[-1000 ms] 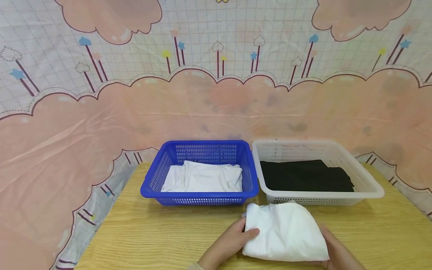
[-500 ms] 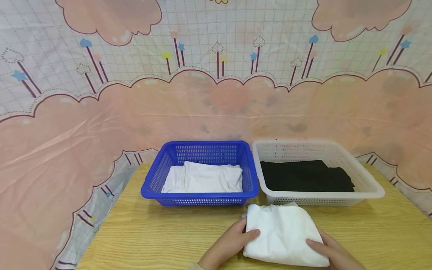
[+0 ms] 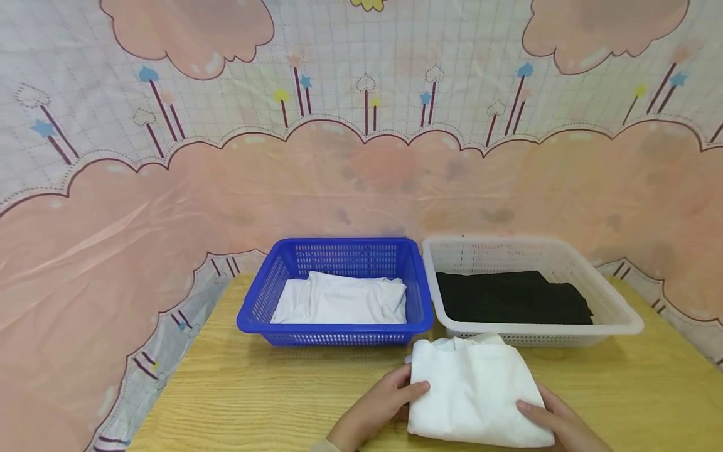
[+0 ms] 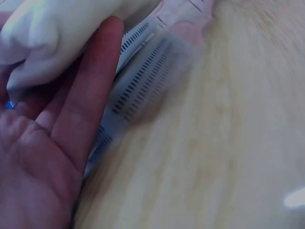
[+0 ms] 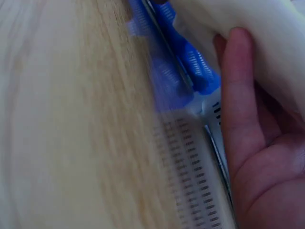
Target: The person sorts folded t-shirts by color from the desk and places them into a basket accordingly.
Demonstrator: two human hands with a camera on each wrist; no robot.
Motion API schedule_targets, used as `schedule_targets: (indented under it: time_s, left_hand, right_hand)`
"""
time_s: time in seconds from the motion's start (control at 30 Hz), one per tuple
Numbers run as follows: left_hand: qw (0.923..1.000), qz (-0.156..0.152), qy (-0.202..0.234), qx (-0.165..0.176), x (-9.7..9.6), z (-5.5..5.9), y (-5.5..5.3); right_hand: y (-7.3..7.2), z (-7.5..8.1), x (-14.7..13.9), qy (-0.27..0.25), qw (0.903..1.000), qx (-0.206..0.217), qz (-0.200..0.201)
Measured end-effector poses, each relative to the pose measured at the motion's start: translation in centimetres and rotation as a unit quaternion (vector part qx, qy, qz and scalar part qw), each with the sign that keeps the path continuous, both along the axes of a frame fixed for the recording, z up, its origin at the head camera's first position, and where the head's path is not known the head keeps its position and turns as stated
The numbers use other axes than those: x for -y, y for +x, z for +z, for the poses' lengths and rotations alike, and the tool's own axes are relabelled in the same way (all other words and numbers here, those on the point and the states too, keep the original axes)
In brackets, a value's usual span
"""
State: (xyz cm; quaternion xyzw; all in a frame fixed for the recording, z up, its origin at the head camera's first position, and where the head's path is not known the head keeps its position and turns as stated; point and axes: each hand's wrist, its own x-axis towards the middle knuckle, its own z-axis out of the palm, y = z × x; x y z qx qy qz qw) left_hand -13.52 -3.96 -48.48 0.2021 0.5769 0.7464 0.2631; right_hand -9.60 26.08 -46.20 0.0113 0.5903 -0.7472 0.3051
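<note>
A folded white shirt (image 3: 474,395), with a curved, collar-like edge along its top, is held between both hands in front of the baskets. My left hand (image 3: 381,402) grips its left side, thumb on the near face and fingers behind. On the right side my right hand (image 3: 556,420) pinches it the same way, its thumb across the lower corner. In the left wrist view the white cloth (image 4: 47,43) lies against the fingers. The right wrist view has the cloth (image 5: 279,43) above the fingers, which reach underneath it.
A blue basket (image 3: 333,328) holding folded white clothes (image 3: 350,298) stands at the back of the wooden table (image 3: 254,389). Directly to its right is a white basket (image 3: 542,328) with folded black clothes (image 3: 508,298). A patterned curtain (image 3: 361,188) hangs behind.
My right hand's thumb has come over onto the front of the white shirt, where one second ago it was at the side edge. The left hand keeps its grip in nearly the same place.
</note>
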Motion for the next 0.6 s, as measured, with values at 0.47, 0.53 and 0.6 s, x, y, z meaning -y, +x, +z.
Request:
schedule_targets:
  time_s: [0.47, 0.53, 0.6]
  left_hand:
    - [0.995, 0.055, 0.075, 0.036, 1.4, 0.7, -1.8]
    - [0.9945, 0.058, 0.079, 0.036, 1.5, 0.8, -2.0]
    - [0.9947, 0.06, 0.077, 0.032, 1.6, 1.0, -2.1]
  right_hand:
    - [-0.4, 0.0, 2.9, -0.075, 0.9969, -0.013, -0.018]
    - [-0.5, 0.0, 3.4, -0.103, 0.9945, -0.016, -0.016]
    - [-0.5, 0.0, 3.9, -0.112, 0.9934, -0.016, -0.016]
